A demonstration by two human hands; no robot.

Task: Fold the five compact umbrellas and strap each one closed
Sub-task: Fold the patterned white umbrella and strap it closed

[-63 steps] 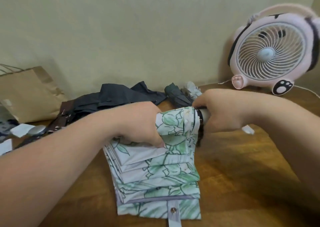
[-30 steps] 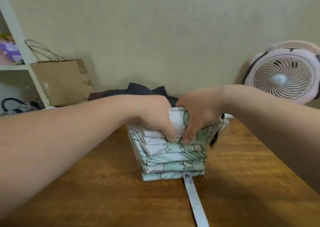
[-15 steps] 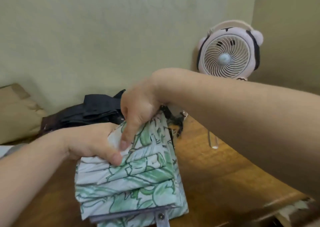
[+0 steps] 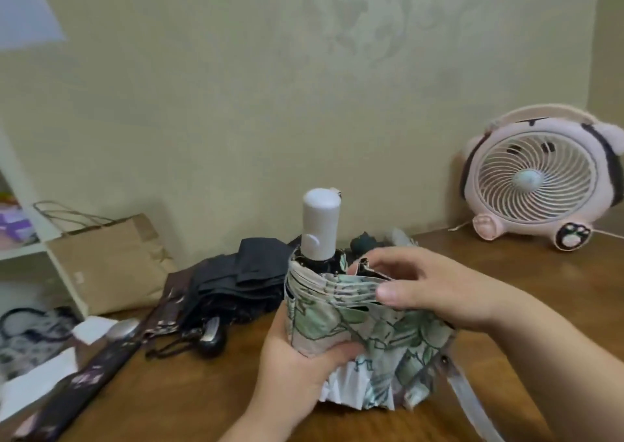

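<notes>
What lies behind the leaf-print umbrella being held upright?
A black umbrella lies behind it, leftward; a dark green bundle peeks over its top. The leaf-print umbrella and right hand hide the rest.

Looks like a room in a home. Has pale, faintly leaf-patterned wallpaper [image 4: 354, 19] behind a wooden bench [image 4: 506, 272], with a pink animal-shaped desk fan [image 4: 530, 178] at the back right. Keeps a brown paper carrier bag [image 4: 111, 262] beside a white shelf unit [image 4: 20, 252] on the left.
</notes>
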